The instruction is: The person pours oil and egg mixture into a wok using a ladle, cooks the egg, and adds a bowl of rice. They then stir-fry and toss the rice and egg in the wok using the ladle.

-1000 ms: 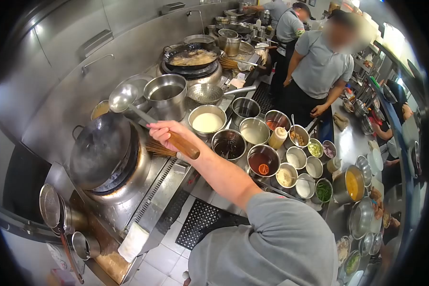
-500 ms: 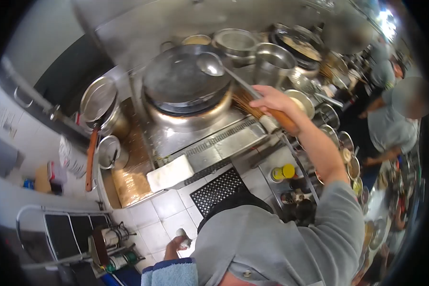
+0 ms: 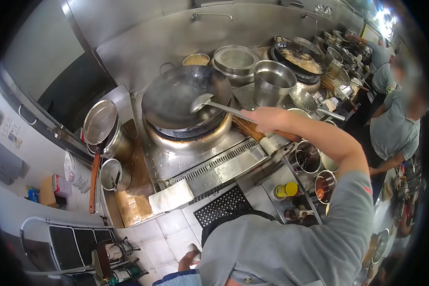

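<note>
My right hand [image 3: 266, 120] is closed around the handle of a metal ladle [image 3: 229, 109], wooden part partly hidden under the wrist. The ladle's bowl reaches over the right side of a large dark wok [image 3: 164, 102], which sits on a round burner and gives off faint haze. No food shows in the wok. Low beside my body, my left hand [image 3: 188, 260] is closed on a small whitish bundle [image 3: 193, 249], too small to name surely. A blue towel [image 3: 178, 279] covers the left forearm.
A strainer [image 3: 100, 122] rests on a pot at left. A folded white cloth [image 3: 171, 197] lies on the range edge. Behind stand a metal pot [image 3: 274, 83] and a second wok [image 3: 298, 59] with food. Bamboo brush [image 3: 248, 127] lies near the ladle. Co-workers [image 3: 395, 124] stand at right.
My view has tilted up, showing more of the back wall. The ladle has come lower and nearer over the wok, with my right forearm more level. My left hand still grips the whitish bundle.
</note>
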`<state>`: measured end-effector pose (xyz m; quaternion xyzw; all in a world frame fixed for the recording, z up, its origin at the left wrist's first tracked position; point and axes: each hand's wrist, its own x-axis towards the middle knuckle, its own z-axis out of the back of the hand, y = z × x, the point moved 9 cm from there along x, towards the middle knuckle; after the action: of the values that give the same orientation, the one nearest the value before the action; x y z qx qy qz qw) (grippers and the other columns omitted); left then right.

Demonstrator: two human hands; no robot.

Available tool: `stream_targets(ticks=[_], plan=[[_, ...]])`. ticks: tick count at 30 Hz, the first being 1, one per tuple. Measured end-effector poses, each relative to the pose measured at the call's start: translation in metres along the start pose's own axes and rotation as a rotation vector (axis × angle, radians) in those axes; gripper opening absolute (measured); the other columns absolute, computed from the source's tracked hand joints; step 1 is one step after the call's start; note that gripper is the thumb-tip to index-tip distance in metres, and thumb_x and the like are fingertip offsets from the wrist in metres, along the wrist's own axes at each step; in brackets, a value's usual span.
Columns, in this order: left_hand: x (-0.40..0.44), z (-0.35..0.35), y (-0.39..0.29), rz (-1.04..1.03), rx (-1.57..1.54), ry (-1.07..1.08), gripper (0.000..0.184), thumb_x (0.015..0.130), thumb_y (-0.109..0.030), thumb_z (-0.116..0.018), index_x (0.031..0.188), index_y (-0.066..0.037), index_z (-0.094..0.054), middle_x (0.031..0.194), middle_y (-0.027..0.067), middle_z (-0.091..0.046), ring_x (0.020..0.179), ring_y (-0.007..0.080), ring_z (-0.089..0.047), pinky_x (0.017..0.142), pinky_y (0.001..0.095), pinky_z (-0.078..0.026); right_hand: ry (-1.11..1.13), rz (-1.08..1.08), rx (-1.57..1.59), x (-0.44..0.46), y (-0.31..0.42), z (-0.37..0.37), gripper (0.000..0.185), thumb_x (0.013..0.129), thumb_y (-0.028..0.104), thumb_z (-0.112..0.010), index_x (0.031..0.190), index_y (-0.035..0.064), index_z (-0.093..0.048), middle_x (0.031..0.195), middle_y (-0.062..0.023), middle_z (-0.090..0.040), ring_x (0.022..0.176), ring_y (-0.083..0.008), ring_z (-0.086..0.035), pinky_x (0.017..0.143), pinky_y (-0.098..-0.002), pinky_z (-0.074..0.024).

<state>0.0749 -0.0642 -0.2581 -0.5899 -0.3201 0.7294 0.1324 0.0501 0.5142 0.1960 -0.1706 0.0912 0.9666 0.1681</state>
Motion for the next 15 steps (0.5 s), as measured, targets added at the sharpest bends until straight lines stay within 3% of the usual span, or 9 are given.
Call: stream_targets(ticks=[10,13,14,15], plan=[[0.007,-0.002,-0.034,-0.057,0.081,-0.013,0.025,0.082,-0.029,-0.057,0.1,-0.012,-0.062,0.086,0.0041,-0.065,0.074,0.0178,-0.063,0.059,0.0349,-0.055,-0.29,-0.022,0.167,0.123,-0.006,-0.006,0.05,0.07,0.004,-0.056,0.118,-0.0053,-0.047,0.095,-0.027,-0.063,0.088,-0.037,-0.063,0.076,-0.0435,-0.0508],[-0.019,-0.004,-0.067,-0.158,0.149,-0.055,0.025,0.082,-0.029,-0.057,0.1,-0.012,-0.063,0.087,0.004,-0.065,0.074,0.0177,-0.063,0.059,0.0348,-0.055,-0.476,-0.028,0.189,0.122,-0.03,0.0,0.044,0.07,0.007,-0.059,0.111,-0.0051,-0.05,0.09,-0.0265,-0.063,0.083,-0.0373,-0.064,0.074,-0.0432,-0.0514],[-0.053,-0.006,-0.105,-0.231,0.167,-0.147,0.025,0.082,-0.029,-0.057,0.099,-0.012,-0.063,0.087,0.0041,-0.065,0.074,0.0178,-0.063,0.058,0.0345,-0.055,-0.481,-0.033,0.303,0.105,-0.031,0.006,0.044,0.069,0.009,-0.061,0.11,-0.0047,-0.05,0.089,-0.0264,-0.063,0.08,-0.0364,-0.065,0.071,-0.0424,-0.052],[-0.051,-0.004,-0.096,-0.208,0.136,-0.13,0.025,0.082,-0.029,-0.057,0.099,-0.012,-0.063,0.087,0.0042,-0.065,0.074,0.0179,-0.063,0.058,0.0345,-0.055,-0.484,-0.04,0.418,0.082,-0.03,0.015,0.044,0.069,0.01,-0.063,0.109,-0.0043,-0.05,0.088,-0.0262,-0.064,0.077,-0.0354,-0.065,0.067,-0.0415,-0.0525]])
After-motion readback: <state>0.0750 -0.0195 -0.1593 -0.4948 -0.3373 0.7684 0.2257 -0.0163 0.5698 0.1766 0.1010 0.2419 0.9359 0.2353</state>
